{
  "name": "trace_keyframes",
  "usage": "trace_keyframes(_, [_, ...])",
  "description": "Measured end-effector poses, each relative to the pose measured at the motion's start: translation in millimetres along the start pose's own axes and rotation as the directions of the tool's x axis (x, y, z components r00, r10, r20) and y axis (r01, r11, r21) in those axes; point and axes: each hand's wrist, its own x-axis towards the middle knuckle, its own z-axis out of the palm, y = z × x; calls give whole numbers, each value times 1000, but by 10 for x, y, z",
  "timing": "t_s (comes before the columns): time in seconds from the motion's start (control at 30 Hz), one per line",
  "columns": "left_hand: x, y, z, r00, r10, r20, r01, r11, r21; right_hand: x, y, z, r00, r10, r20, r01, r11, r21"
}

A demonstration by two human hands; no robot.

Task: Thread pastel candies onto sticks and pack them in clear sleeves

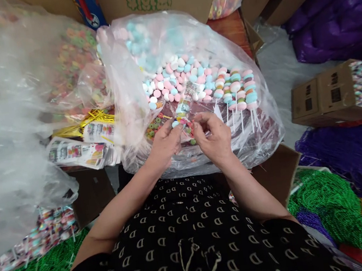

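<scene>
Pinching printed wrapper (187, 100): left hand (167, 143), right hand (214, 136); carton (154, 7) lettered "HONGYUDA".

Moderate, flat indoor light, soft shadows; hazy sheen on plastic bag (5, 130) at left, small glare on wrapper (184, 103) mid-frame; upper right dim; wide-angle stretch and softness toward edges

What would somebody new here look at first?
Probably the pink, blue and white sweets piled in the upper middle, with the left hand and right hand just below them. Next, perhaps, the candies on white sticks right of the pile, and the shiny green strands at the lower right.
</scene>
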Motion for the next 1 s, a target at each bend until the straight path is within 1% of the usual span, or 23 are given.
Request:
trace_keyframes(0.07, [30,-37,-22,999,42,-13,-42,997,63,-11,0,13,997,-72,-12,71,997,-29])
trace_keyframes(0.13, [57,-85,-55,997,71,-9,-69,990,126,-13,2,36,991,-129,30,130,990,-55])
trace_keyframes(0.27, [101,-167,-129,992,125,-29,-116,969,219,-11,16,91,991,-118,68,127,982,-143])
trace_keyframes(0.37, [127,-195,-156,988,149,-43,-133,958,255,-12,24,118,989,-136,54,144,973,-182])
trace_keyframes(0.47, [129,-191,-142,985,164,-44,-146,950,276,-10,35,137,989,-145,39,150,968,-200])
trace_keyframes(0.57, [92,-140,-95,990,129,-50,-113,966,234,7,59,154,990,-134,35,139,970,-201])
trace_keyframes(0.7, [20,-21,-41,1000,-16,3,15,998,68,43,93,161,993,-113,43,118,984,-132])
trace_keyframes(0.77, [3,21,-33,997,-69,30,68,997,21,54,99,156,992,-114,60,120,986,-112])
trace_keyframes(0.9, [23,15,-22,995,-98,32,98,995,18,53,97,145,983,-167,77,176,975,-135])
trace_keyframes(1.0, [53,-12,4,996,-89,-14,89,996,4,37,109,151,976,-190,103,206,961,-184])
